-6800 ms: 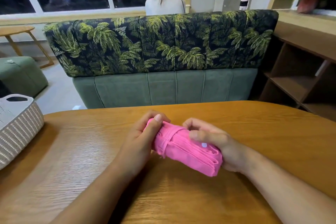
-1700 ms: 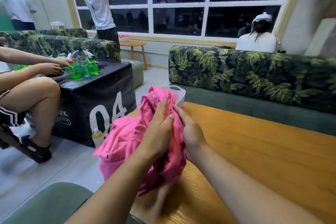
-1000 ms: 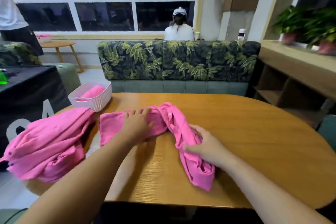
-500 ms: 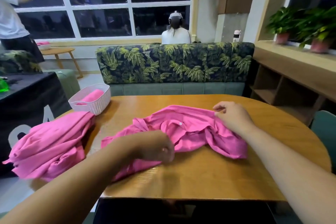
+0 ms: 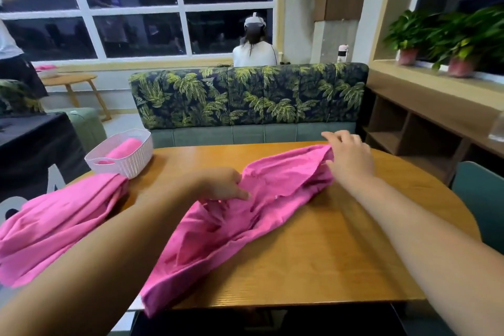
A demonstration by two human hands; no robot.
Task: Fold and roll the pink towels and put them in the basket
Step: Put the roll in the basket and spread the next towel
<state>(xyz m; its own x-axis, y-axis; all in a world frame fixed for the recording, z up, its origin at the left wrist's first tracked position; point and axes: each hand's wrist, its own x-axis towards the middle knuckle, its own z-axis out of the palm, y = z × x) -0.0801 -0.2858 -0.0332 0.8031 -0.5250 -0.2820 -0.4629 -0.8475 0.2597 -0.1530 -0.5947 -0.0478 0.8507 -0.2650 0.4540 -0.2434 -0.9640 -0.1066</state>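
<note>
A crumpled pink towel [image 5: 218, 237] lies stretched diagonally across the wooden table [image 5: 327, 254]. My left hand [image 5: 223, 184] pinches a fold near the towel's middle. My right hand [image 5: 350, 157] grips the towel's far right end. A white basket [image 5: 136, 157] stands at the table's far left corner with one rolled pink towel [image 5: 122, 148] inside. A second loose pink towel [image 5: 54, 224] hangs over the table's left edge.
A green sofa with a palm-leaf back [image 5: 245, 98] stands behind the table, with a person sitting beyond it. Wooden shelves [image 5: 409, 133] and potted plants [image 5: 436, 38] line the right. A teal chair [image 5: 477, 199] stands at the right, and a black table at the left.
The rolled towel from earlier now lies in the basket. Both hands have since pulled a new towel out across the table; my right hand moved further right and away with its end.
</note>
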